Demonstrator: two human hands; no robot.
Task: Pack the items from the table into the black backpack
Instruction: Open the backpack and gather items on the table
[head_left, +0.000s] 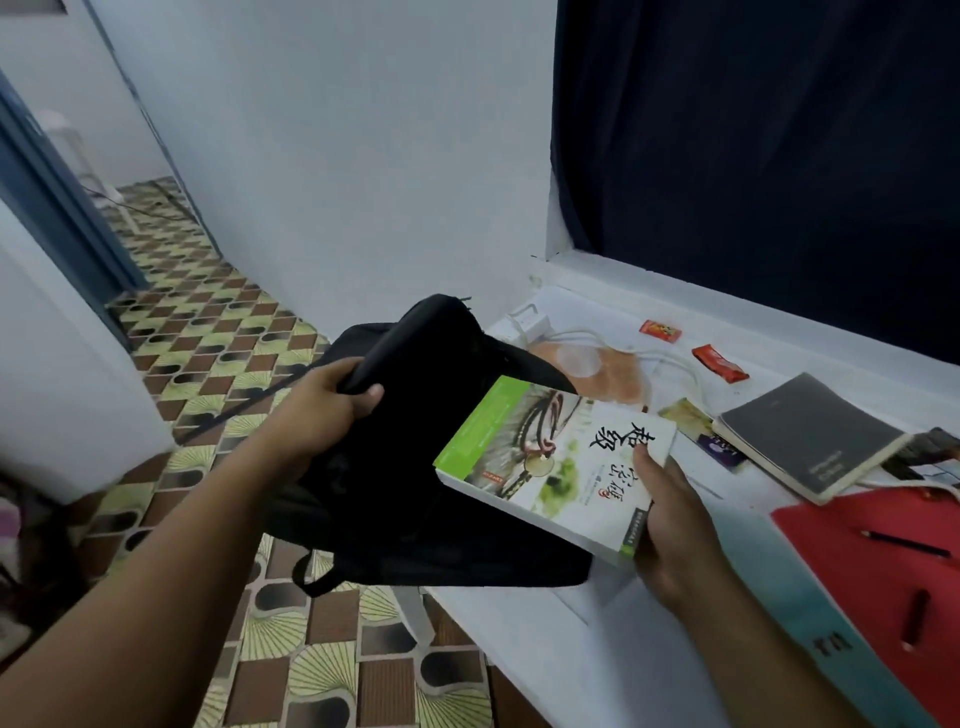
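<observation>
The black backpack (415, 467) lies at the left end of the white table (613, 634), partly hanging over the edge. My left hand (324, 410) grips the upper rim of its opening and holds it up. My right hand (670, 535) holds a white and green paperback book (550, 462) by its near right corner, thumb on the cover. The book's far end sits over the backpack's mouth. Still on the table are a grey notebook (810, 436), a red folder (883, 571) with a pencil (904, 543) and a red pen (914, 618) on it, and two red snack packets (719, 364).
A white charger with cable (532, 322) and an orange round item (602, 374) lie behind the backpack. Small cards (701, 426) sit beside the notebook. A dark curtain (753, 156) hangs over the window ledge. Patterned floor tiles (218, 322) spread to the left.
</observation>
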